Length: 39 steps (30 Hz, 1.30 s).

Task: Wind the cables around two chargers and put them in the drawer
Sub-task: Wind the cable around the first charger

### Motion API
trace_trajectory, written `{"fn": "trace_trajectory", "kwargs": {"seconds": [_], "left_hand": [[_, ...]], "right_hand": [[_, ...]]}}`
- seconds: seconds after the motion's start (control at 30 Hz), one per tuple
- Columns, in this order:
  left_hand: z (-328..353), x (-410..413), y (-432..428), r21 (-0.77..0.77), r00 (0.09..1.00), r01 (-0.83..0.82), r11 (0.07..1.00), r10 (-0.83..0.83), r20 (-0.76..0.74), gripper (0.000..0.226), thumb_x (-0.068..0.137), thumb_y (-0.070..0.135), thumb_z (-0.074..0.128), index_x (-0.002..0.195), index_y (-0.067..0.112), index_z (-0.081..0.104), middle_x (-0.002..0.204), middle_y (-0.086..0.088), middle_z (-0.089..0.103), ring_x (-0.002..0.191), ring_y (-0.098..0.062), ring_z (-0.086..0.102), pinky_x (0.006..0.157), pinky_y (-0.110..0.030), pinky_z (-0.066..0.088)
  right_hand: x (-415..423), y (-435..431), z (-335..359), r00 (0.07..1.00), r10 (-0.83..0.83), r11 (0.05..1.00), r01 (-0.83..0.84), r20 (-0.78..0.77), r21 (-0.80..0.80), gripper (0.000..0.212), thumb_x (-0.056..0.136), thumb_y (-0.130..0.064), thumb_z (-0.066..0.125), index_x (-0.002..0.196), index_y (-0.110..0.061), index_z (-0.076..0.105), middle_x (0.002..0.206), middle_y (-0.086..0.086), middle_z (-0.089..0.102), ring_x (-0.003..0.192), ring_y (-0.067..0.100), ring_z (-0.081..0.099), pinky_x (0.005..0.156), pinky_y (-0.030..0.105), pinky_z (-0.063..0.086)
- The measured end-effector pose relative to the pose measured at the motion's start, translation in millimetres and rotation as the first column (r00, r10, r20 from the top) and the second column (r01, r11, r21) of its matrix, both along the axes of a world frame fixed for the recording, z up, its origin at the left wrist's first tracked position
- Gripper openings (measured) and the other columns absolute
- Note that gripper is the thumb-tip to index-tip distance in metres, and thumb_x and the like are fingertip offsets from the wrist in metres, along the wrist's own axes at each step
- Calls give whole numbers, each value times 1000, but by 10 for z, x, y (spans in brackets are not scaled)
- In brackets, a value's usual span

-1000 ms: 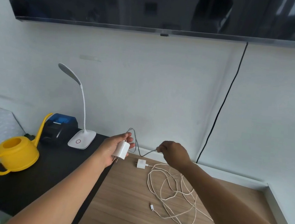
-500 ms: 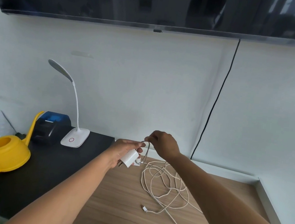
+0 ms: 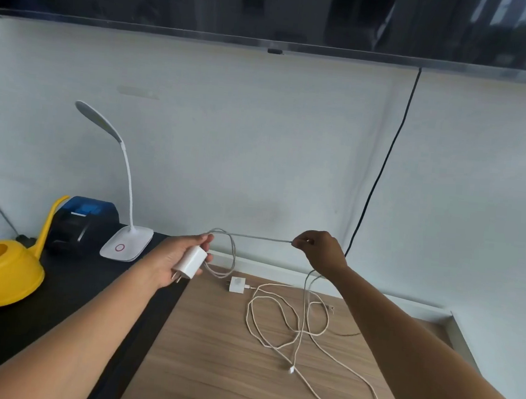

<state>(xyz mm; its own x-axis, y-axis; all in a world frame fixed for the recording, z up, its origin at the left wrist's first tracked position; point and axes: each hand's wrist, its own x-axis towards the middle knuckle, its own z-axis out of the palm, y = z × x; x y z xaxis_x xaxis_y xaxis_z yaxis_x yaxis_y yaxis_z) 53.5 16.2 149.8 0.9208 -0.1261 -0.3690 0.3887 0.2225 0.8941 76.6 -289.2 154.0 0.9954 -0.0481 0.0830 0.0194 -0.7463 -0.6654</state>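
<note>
Closest in, a long cream braided cable (image 3: 247,315) sprawls in loose loops over the light wood-grain desk top (image 3: 210,353), one connector end lying free. It looks plugged into a small white cube charger (image 3: 237,284) sitting flat on the desk just beyond the loops. Off to the left, a yellow plastic watering can (image 3: 1,268) stands on the black counter (image 3: 53,324).

Above the desk's far edge, the left hand (image 3: 170,259) is wrapped around a white rectangular plug-in charger (image 3: 190,261), prongs pointing down and toward the camera. A thin grey cable (image 3: 261,238) runs taut from it to the right hand (image 3: 321,250), which pinches it between fingertips; a slack loop hangs by the left hand and the rest drops to the desk.

Further back are a white gooseneck desk lamp (image 3: 124,241), a black and blue boxy printer (image 3: 81,224), then a dark wall-mounted screen (image 3: 272,9) with a black cord (image 3: 382,165) down the wall.
</note>
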Motion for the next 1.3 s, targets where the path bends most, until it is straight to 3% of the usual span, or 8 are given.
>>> {"fn": "trace_trajectory", "kwargs": {"seconds": [0.33,0.5,0.67,0.8,0.97,1.07,1.2,1.3], "left_hand": [[95,56,322,-120,968,-249,961,242,-66,11,95,27,60,93,20,68,69,9,70,57,-9,70,50,-19,51],[118,43,322,-175,940,-340,924,329,-88,12,96,28,59,95,19,67,64,6,70,76,-15,67,65,-26,49],[131,-10,174,-139,971,-237,961,231,-59,13,96,28,58,91,22,69,71,9,71,71,-12,72,65,-27,49],[135,-49,-10,-93,989,-150,984,148,-23,10,94,25,60,92,20,69,75,6,72,69,-13,74,50,-21,51],[117,-89,-230,-11,997,-68,998,68,23,10,91,23,65,96,15,69,87,-2,76,78,-18,75,52,-26,50],[126,-141,-384,67,998,-12,998,7,66,17,90,23,67,102,12,67,96,-9,77,80,-21,75,50,-27,52],[105,-203,-561,226,987,79,971,-108,118,19,90,28,66,101,12,68,84,-11,75,58,-17,69,55,-28,52],[58,-224,-638,220,974,158,963,-188,124,19,92,26,64,101,10,65,84,-12,75,63,-21,70,49,-25,50]], "right_hand": [[28,-196,-91,997,-11,997,4,-80,-76,13,91,-26,61,82,-30,69,75,-8,63,72,18,60,67,27,47],[-6,-189,-127,994,-86,996,83,-74,-44,5,87,-28,62,84,-24,64,80,-1,66,57,18,56,54,28,48],[-64,-20,-92,995,15,991,-27,-94,-128,10,87,-29,63,88,-21,70,79,0,69,73,21,62,65,27,47],[-143,196,-23,980,161,955,-185,-114,-234,13,88,-26,58,88,-26,71,75,-9,64,86,18,64,69,25,44],[-232,429,103,927,355,881,-375,-122,-289,26,90,-14,46,80,-29,65,67,-14,56,77,15,56,73,28,45],[-253,505,163,897,423,853,-443,-130,-275,27,89,-11,43,77,-28,60,62,-13,56,68,13,54,68,26,41],[-255,539,195,891,437,884,-451,-124,-123,29,88,-7,41,74,-23,61,59,-8,56,59,15,58,67,28,48],[-228,518,180,914,393,917,-398,-103,-29,30,89,-8,40,75,-20,62,58,-3,56,52,18,58,60,27,49]]}}
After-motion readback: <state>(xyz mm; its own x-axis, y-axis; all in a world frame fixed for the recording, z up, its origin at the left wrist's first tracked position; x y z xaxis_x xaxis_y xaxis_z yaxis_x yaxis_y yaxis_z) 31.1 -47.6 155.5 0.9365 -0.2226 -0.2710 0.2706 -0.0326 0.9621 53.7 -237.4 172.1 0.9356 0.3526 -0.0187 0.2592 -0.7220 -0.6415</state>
